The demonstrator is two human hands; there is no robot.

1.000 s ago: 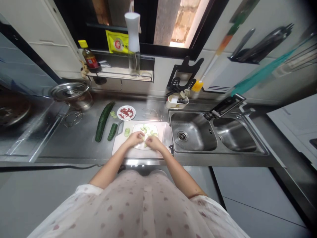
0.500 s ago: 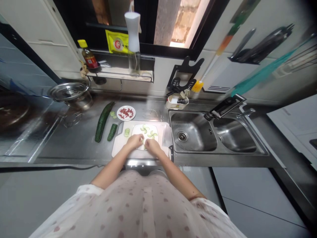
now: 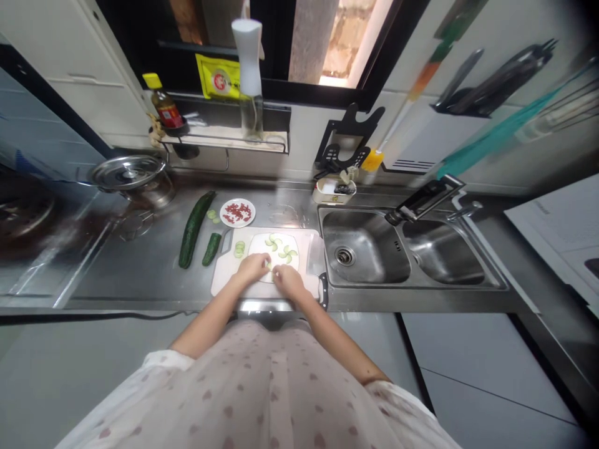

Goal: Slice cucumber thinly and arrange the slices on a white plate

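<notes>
My left hand point(image 3: 253, 268) and my right hand point(image 3: 289, 280) meet over the near part of a white plate point(image 3: 259, 244). Fingertips of both are pinched on a small pale-green cucumber slice point(image 3: 269, 267), mostly covered by the fingers. Farther back on that plate, cut cucumber slices form two pinwheel shapes, one at the back point(image 3: 273, 242) and another at the right point(image 3: 287, 254). The plate rests on a pale cutting board point(image 3: 224, 278). A small row of cucumber slices point(image 3: 239, 249) lies on the board, left of the plate.
Left of the board lie a long cucumber point(image 3: 194, 232) and a cucumber piece point(image 3: 212, 249). A dish of red bits point(image 3: 238, 212) stands behind. At the board's right edge is a black-handled knife point(image 3: 324, 290), beside the double sink point(image 3: 369, 249). A lidded pot point(image 3: 133, 178) stands back left.
My right hand has shifted slightly left, its fingertips closer to my left hand's. The pinwheel-shaped slices stay put, and the whole view has shifted a little.
</notes>
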